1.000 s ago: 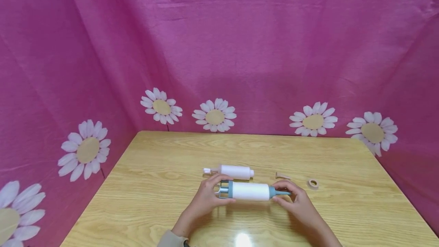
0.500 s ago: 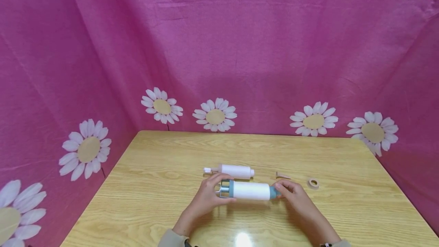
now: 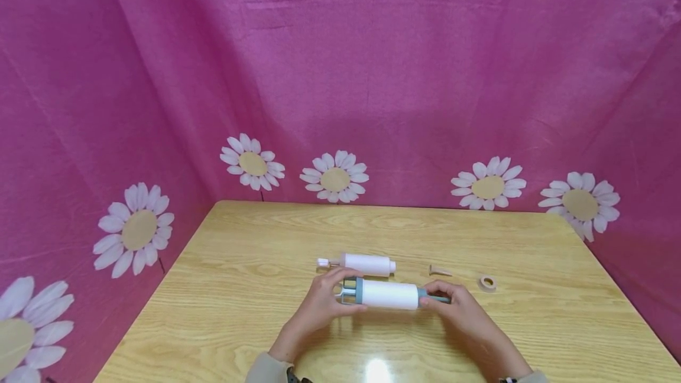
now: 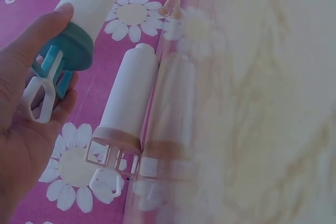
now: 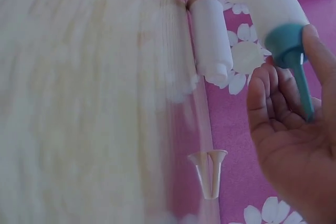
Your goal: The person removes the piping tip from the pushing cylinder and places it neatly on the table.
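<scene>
A large syringe with a white barrel (image 3: 391, 294), a teal collar and a teal nozzle (image 5: 299, 80) lies level between both hands, above the table. My left hand (image 3: 317, 302) holds the collar end, thumb on one side and fingers on the other. The white plunger loop (image 4: 39, 100) sticks out near that palm in the left wrist view. My right hand (image 3: 464, 311) pinches the nozzle's wide base, with its thin spout pointing into the palm. Behind them a second white syringe (image 3: 368, 264) with a tan collar lies on its side.
On the wooden table (image 3: 255, 306), a small tan nozzle (image 3: 440, 270) lies behind my right hand. A tan ring (image 3: 486, 283) is farther right. A pink cloth (image 3: 404, 105) with daisies hangs behind and along the sides.
Half a second ago, my right fingers covered the nozzle's thin spout; now it shows past them. The left hand and barrel hold nearly the same place.
</scene>
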Motion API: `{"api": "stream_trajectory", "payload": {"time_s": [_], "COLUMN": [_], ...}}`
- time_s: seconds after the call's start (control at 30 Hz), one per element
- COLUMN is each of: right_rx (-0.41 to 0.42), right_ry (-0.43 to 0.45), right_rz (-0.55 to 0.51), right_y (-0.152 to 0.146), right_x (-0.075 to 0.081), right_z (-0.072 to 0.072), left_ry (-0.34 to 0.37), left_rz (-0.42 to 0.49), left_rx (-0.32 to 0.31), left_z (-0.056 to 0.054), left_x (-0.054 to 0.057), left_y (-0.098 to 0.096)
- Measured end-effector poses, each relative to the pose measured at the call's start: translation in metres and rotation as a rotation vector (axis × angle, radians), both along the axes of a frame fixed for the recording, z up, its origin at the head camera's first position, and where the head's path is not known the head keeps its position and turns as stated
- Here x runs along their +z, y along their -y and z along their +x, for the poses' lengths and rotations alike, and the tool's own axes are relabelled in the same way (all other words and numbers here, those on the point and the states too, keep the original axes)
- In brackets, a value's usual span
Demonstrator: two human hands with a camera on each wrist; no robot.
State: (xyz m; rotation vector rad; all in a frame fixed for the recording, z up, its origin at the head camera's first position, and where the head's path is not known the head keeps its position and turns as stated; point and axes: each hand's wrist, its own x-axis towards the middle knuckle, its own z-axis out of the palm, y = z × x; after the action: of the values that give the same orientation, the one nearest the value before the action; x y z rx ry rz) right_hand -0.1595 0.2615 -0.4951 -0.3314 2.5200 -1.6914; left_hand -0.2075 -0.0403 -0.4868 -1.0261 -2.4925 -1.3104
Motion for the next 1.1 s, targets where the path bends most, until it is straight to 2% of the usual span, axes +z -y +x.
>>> {"api": "stream_trajectory", "payload": {"time_s": [0.2,0.27,0.53,0.67,0.8,0.9,1.0,1.1], "right_rx": [-0.064,-0.078,-0.049,-0.050,-0.085,-0.074,-0.035,-0.032], "right_ry": [-0.161,-0.190,-0.287,-0.248,-0.134,-0.062,-0.033,-0.026], "right_rz": [-0.007,-0.020,-0.068,-0.099,-0.086,-0.051,-0.021,-0.009], "right_y": [0.004,0.004,0.005,0.005,0.005,0.004,0.003,0.003], "right_x": [-0.005,-0.007,-0.011,-0.007,-0.002,0.000,0.001,0.003], "right_z": [0.003,0.004,0.006,0.007,0.006,0.003,0.000,0.000], "left_ry": [0.022,0.027,0.069,0.075,0.063,0.048,0.039,0.052], "left_rz": [0.018,0.020,0.038,0.051,0.050,0.044,0.038,0.035], "left_rx": [0.000,-0.003,-0.013,-0.017,-0.018,-0.019,-0.019,-0.012], "left_z": [-0.001,-0.001,0.000,0.001,0.001,0.001,0.001,0.000], "left_x": [0.001,0.001,0.001,0.000,0.000,-0.001,-0.002,-0.002], "left_y": [0.000,-0.001,0.001,0.002,0.002,0.003,0.003,0.004]}}
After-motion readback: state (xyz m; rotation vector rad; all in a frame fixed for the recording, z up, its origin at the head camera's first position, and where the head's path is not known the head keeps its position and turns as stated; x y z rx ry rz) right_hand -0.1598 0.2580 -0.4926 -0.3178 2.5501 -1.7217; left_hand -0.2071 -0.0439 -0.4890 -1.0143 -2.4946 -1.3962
